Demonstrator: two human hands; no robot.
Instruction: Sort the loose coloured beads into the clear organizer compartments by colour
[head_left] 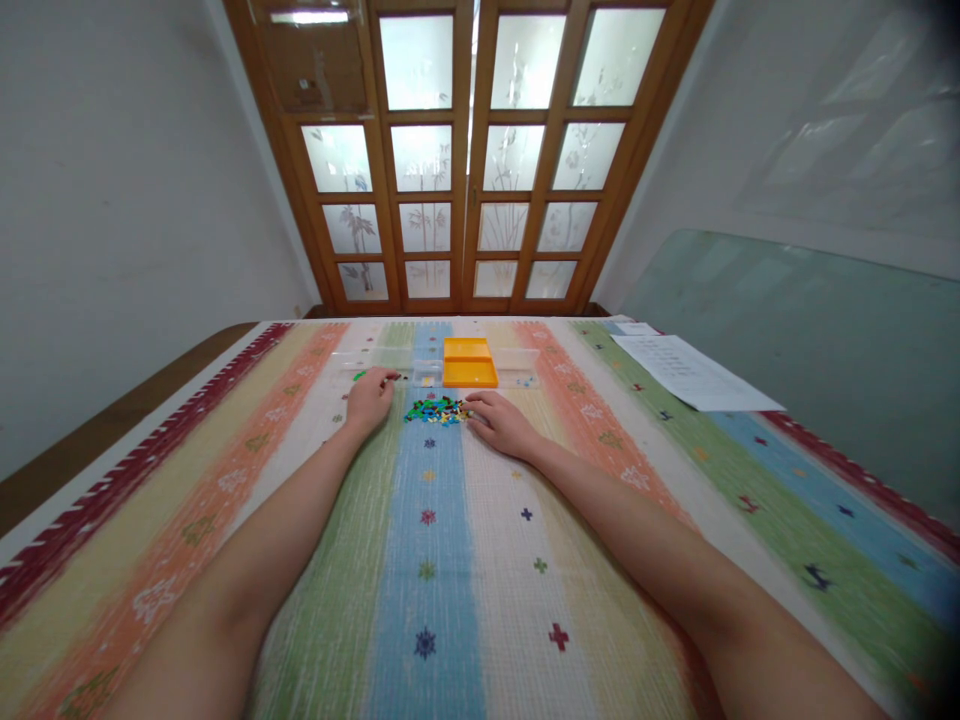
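A heap of tiny coloured pieces (435,411), green, blue, brown, yellow and white, lies on the striped tablecloth in front of me. My right hand (501,424) rests at the heap's right edge, its fingers apart and fingertips touching the pieces. My left hand (370,398) reaches over the near edge of a clear plastic box (341,360) on the left. Its fingertips are pressed together above small dark pieces (405,378); what they hold is too small to make out. Some green pieces (359,376) lie in that box beside the hand.
Between the clear box and a second clear tray (525,365) stands an orange two-part box (470,374). Light blue pieces lie in the right tray. Printed sheets of paper (694,370) lie on the cloth (427,540) at right. Beyond the table are wooden glass doors (466,160).
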